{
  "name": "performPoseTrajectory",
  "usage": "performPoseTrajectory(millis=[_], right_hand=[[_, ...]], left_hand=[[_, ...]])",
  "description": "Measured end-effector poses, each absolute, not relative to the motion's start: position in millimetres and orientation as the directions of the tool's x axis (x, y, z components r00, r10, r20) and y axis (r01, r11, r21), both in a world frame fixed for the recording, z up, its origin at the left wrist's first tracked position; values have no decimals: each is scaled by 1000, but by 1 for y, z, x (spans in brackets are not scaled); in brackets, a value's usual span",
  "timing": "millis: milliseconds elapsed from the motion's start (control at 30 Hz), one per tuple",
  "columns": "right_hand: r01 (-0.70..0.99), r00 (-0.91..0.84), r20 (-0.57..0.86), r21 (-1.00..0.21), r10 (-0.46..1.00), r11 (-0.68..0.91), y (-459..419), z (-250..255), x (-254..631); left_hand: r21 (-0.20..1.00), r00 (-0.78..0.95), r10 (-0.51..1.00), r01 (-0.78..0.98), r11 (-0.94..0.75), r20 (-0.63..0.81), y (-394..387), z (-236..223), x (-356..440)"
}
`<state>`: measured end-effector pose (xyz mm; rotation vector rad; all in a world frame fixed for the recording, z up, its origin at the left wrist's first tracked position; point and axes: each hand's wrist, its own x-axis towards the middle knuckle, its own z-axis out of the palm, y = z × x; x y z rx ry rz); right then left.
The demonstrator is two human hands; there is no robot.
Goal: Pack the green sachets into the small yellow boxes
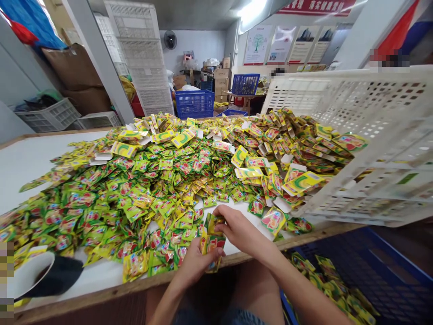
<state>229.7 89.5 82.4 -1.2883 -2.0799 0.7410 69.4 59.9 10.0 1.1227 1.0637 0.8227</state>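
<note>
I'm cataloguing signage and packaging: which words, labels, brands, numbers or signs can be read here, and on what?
"管理 落实健康" on the red banner, cut off at the frame edge.
Too small or blurred to read: wall posters, packets, yellow boxes, stacked cartons.

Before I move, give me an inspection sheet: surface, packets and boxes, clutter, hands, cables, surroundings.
Surface: white tabletop with a brown wooden edge, mostly covered; bare at far left.
Job's things: heap of small green-and-yellow packets, with yellow cardboard boxes, many toward the right.
Clutter: dark container with white interior, near left; large white perforated plastic crate, tilted, at right.
Hands: left hand grips a yellow printed box; right hand pinches what looks like a packet above it.
Cables: nothing seen.
Surroundings: blue plastic crate with packets inside, low at right; stacked white crates and dark fan behind.
</note>
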Motion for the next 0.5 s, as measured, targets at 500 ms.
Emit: performPoseTrajectory(millis=[500], right_hand=[[633, -320, 376, -598, 870, 492, 83, 78, 226]], left_hand=[[951, 341, 920, -168, 261, -192, 68, 12, 78]])
